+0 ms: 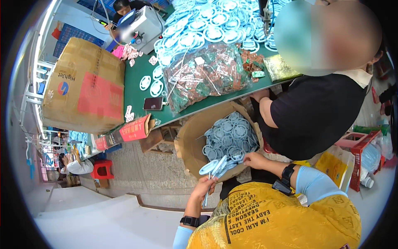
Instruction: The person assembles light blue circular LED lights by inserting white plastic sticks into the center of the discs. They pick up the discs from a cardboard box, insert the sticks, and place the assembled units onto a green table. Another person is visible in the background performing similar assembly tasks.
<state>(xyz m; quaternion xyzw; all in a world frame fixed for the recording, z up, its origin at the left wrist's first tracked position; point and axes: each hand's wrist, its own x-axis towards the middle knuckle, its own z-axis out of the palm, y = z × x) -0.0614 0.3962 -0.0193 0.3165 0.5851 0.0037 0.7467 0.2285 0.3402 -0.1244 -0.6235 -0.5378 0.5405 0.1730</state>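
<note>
My left hand (202,187) is closed around a small bunch of light-blue plastic ring pieces (217,167), which fan out above its fingers. Beside them, my right hand (256,160) has its fingers drawn together at the near right rim of a large open cardboard box (191,128). Its fingertips are by the blue pieces; what they hold, if anything, is too small to tell. Inside the box lies a heap of similar light-blue rings (229,133), and the held bunch is over its near edge.
A green table (134,89) bears a big heap of blue rings (203,27), a clear bag of brown and green pieces (203,74), a phone (154,103) and a large carton (83,85). A co-worker in black (313,112) sits close at right, near a red crate (360,162).
</note>
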